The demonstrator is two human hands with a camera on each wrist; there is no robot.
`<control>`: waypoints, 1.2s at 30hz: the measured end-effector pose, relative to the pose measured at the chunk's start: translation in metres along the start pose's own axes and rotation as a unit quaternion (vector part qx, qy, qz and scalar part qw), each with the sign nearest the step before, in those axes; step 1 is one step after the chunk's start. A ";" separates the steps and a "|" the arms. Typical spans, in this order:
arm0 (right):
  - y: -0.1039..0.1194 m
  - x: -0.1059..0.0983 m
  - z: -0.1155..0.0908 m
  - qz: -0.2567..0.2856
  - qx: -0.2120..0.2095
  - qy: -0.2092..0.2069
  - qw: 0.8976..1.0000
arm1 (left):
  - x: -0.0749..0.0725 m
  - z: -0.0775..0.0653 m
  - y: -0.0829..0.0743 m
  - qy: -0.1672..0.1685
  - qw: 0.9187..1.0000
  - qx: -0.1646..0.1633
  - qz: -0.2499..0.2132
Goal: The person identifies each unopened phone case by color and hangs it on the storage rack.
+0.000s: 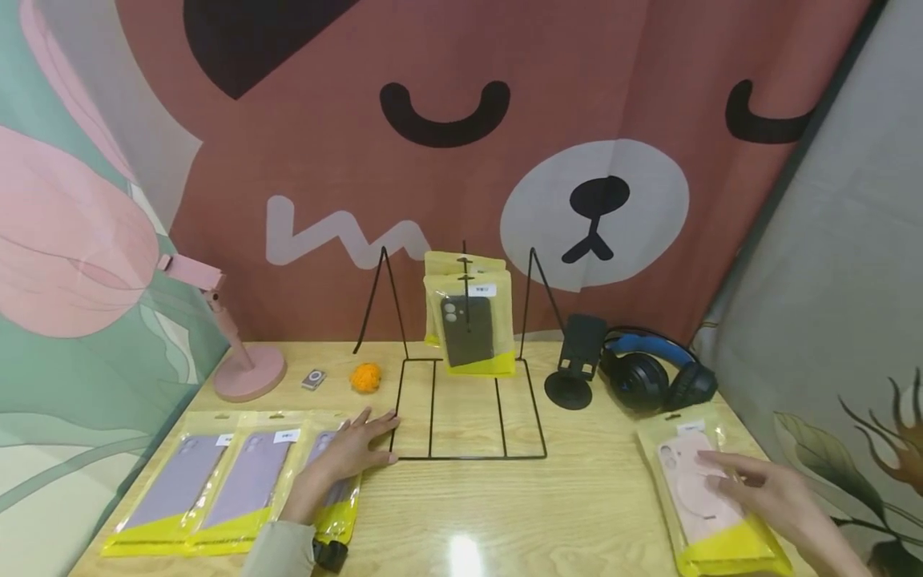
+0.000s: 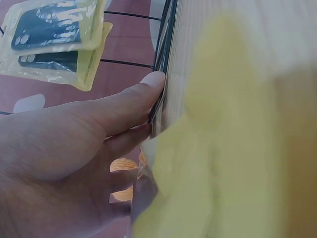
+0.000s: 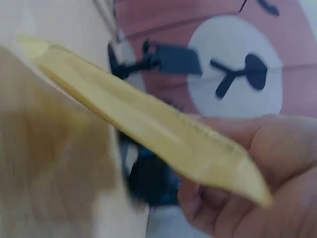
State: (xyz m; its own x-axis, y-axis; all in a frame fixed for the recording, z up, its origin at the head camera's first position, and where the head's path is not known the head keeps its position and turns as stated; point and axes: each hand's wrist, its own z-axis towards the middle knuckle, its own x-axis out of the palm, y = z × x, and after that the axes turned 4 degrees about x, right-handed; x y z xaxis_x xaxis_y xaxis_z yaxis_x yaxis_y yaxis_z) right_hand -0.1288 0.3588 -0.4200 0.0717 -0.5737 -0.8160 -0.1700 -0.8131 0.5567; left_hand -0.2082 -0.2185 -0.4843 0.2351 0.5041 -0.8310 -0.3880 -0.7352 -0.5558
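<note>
My right hand (image 1: 771, 493) grips a pink phone case (image 1: 695, 485) in a clear pouch with a yellow bottom. In the right wrist view the yellow pouch edge (image 3: 148, 129) slants, one side raised, with fingers on both faces. My left hand (image 1: 349, 453) reaches over the nearest of several pouched purple phone cases (image 1: 248, 473). Its fingertips touch the front left corner of a black wire display rack (image 1: 472, 457); the left wrist view has the thumb (image 2: 151, 82) against the wire. Pouched dark phone cases (image 1: 469, 332) hang one behind another on the rack's hook.
Behind my left hand are an orange pompom-like ball (image 1: 365, 377), a small grey device (image 1: 313, 379) and a pink stand (image 1: 248, 373). Right of the rack stand a black phone stand (image 1: 580, 353) and headphones (image 1: 656, 373). A bear-printed curtain (image 1: 577, 80) hangs behind the wooden table (image 1: 577, 489).
</note>
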 end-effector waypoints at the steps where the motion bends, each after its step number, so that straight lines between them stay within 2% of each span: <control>1: 0.008 0.002 -0.002 0.008 -0.015 -0.012 1.000 | 0.000 0.000 0.000 0.000 1.000 0.000 0.000; 6: 0.050 0.012 -0.017 0.045 -0.113 -0.059 0.991 | 0.000 0.002 0.001 0.000 1.000 0.000 0.001; 10: 0.082 0.020 -0.029 0.094 -0.197 -0.083 0.972 | 0.000 0.002 0.000 -0.002 1.000 0.002 0.001; 12: 0.096 0.024 -0.034 0.132 -0.243 -0.089 0.957 | 0.000 0.003 0.001 -0.005 1.000 0.005 -0.002; 14: 0.107 0.029 -0.037 0.177 -0.296 -0.088 0.934 | 0.002 0.003 0.002 -0.006 1.000 0.007 -0.003; 17: 0.120 0.034 -0.040 0.248 -0.345 -0.072 0.902 | 0.003 0.002 0.004 -0.006 1.000 0.011 0.000; 20: 0.129 0.039 -0.042 0.287 -0.356 -0.076 0.886 | 0.003 0.003 0.006 -0.005 1.000 0.015 0.005; 21: 0.130 0.041 -0.042 0.296 -0.354 -0.079 0.884 | 0.003 0.003 0.006 -0.005 1.000 0.017 0.006; 24: 0.133 0.043 -0.040 0.305 -0.340 -0.093 0.885 | 0.002 0.005 0.005 -0.006 1.000 0.018 0.006; 26: 0.133 0.044 -0.037 0.324 -0.340 -0.092 0.878 | 0.001 0.005 0.005 -0.004 1.000 0.017 0.004; 28: 0.132 0.045 -0.035 0.329 -0.336 -0.095 0.878 | 0.001 0.005 0.005 -0.003 1.000 0.014 0.004; 31: 0.132 0.049 -0.031 0.331 -0.321 -0.104 0.881 | 0.001 0.004 0.006 -0.004 1.000 0.011 0.002; 36: 0.132 0.057 -0.020 0.329 -0.286 -0.110 0.893 | 0.002 0.002 0.008 -0.005 1.000 0.011 0.001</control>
State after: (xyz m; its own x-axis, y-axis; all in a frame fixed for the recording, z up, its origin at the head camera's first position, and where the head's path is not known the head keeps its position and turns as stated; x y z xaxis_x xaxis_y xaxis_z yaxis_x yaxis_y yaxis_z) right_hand -0.1280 0.2164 -0.3900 -0.0642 -0.9637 -0.2592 0.4293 -0.2611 0.8646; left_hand -0.2122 -0.2220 -0.4905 0.2263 0.5072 -0.8316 -0.4071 -0.7264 -0.5538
